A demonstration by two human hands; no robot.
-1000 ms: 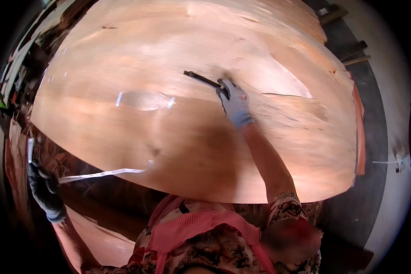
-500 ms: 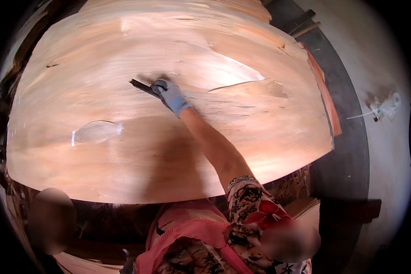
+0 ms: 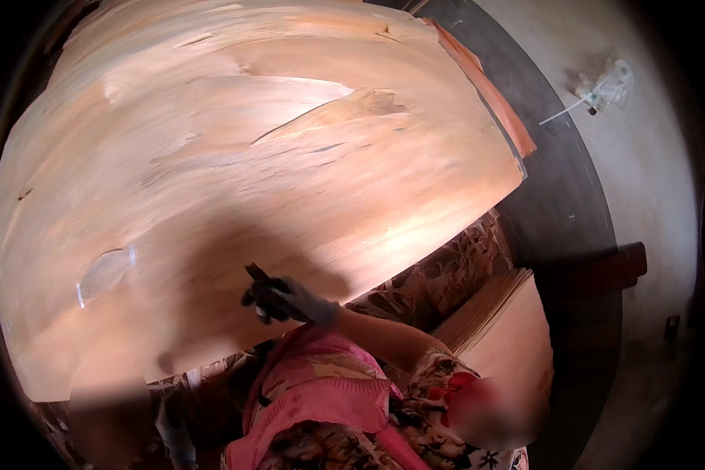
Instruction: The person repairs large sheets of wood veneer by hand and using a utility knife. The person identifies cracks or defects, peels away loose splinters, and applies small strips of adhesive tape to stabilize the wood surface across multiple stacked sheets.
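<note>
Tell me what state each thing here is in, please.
Right hand: gloved, closed around dark tool
Left hand: gloved, shadowed, grip unclear
Wood veneer sheet: spread out, split along the grain
Oval patch: white strip at each end
Veneer stack: piled
Clear plastic: crumpled

The wood sheet (image 3: 384,180) spreads under the right hand (image 3: 278,300), the sheet stack (image 3: 509,329) is to its right.
In the grip is a tool (image 3: 255,273); to the left, a patch (image 3: 106,272) lies in the sheet; ahead, a split (image 3: 301,117); far right and ahead, a plastic bag (image 3: 612,84) lies outside the sheet.
</note>
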